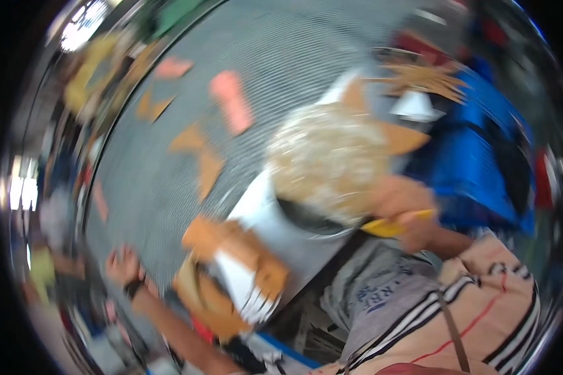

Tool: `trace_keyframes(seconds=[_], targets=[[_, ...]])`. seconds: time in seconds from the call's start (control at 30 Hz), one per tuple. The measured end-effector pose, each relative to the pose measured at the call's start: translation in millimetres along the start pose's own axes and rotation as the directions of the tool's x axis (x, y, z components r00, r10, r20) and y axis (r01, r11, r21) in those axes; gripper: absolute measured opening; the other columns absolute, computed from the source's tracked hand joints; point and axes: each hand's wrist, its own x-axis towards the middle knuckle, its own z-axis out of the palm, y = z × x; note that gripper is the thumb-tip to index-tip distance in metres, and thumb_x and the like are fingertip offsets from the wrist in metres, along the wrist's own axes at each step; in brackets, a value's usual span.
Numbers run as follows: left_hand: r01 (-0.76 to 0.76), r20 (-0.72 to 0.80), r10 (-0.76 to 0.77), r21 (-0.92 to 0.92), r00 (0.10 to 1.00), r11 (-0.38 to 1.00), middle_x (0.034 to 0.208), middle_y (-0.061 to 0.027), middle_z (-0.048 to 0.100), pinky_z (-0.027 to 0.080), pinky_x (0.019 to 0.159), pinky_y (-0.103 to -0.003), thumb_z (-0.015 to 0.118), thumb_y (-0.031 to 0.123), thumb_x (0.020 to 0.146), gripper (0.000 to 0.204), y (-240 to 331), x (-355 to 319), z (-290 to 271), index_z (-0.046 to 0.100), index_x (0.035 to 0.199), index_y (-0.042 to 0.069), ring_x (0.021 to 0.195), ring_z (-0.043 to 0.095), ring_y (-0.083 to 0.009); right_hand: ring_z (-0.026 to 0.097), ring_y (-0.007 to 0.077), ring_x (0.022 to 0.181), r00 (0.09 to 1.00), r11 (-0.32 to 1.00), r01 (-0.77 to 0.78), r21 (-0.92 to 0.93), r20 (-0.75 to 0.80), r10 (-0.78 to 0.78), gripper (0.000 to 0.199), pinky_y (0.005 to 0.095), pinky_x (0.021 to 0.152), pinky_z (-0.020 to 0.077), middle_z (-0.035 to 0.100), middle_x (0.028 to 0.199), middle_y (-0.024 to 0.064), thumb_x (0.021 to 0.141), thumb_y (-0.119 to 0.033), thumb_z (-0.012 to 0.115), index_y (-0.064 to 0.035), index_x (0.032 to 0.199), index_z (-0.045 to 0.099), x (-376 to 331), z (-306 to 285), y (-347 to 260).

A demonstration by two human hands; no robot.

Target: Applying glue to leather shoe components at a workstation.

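The picture is smeared by motion. My right hand (406,206) is closed around a narrow yellow tool (397,225) whose kind I cannot make out. That hand is at the lower right side of a big pale, roundish bundle (328,159) with a shiny, clear plastic-like surface. The bundle sits over a round, dark-sided dish or bowl (309,219). Tan pointed pieces (403,137) stick out past its far right side. My left hand (124,265), with a dark band at the wrist, lies at the table's left edge, fingers apart and nothing visible in them.
Tan cut pieces (200,156) and pink pieces (231,103) lie on the grey ribbed table (281,44). A tan stack with white sheets (238,269) is at the near edge. Blue material (475,150) is at the right. Other people's blurred shapes are at far left.
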Motion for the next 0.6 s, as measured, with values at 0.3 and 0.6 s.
trace_keyframes(seconds=[0.3,0.6], targets=[[0.081,0.908,-0.074,0.044,0.413,0.996,0.110,-0.0101,0.058,0.045,0.085,-0.034,0.050,0.002,0.095,0.018,-26,-270,343,0.054,0.113,0.000,0.095,0.053,-0.0204,0.065,0.0323,0.091,0.823,0.755,-0.508,-0.414,-0.492,0.284,0.020,0.0387,0.081,0.0518,0.066,0.096,0.0133,0.096,-0.017,0.061,0.0011,0.101,0.066,-24,-168,38],[0.188,0.978,0.132,-0.161,0.160,0.969,0.090,-0.0067,0.046,0.040,0.073,-0.031,0.049,0.004,0.094,0.005,-111,-448,366,0.046,0.098,0.005,0.077,0.044,-0.0165,0.064,0.0367,0.109,0.903,0.426,-0.277,-0.861,-0.082,0.422,0.041,0.0424,0.093,0.0528,0.062,0.129,0.0098,0.087,-0.008,0.065,-0.0070,0.128,0.063,7,-263,161]])
